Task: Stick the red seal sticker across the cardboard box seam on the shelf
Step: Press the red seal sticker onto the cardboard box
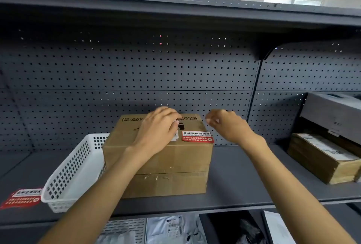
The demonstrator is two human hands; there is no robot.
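Observation:
A brown cardboard box [166,165] stands on the grey shelf [244,175], its top printed with dark characters. A red seal sticker [197,137] with a white title strip lies flat on the box top near the front right edge. My left hand [156,130] rests palm down on the box top, just left of the sticker, covering part of a white label. My right hand [224,124] hovers above the box's right rear corner, fingers loosely curled and holding nothing.
A white perforated plastic basket [72,171] sits against the box's left side. More red stickers [21,198] lie at the shelf's front left. Taped cartons [322,158] and a grey box [334,111] stand at the right. Bagged parcels fill the lower shelf.

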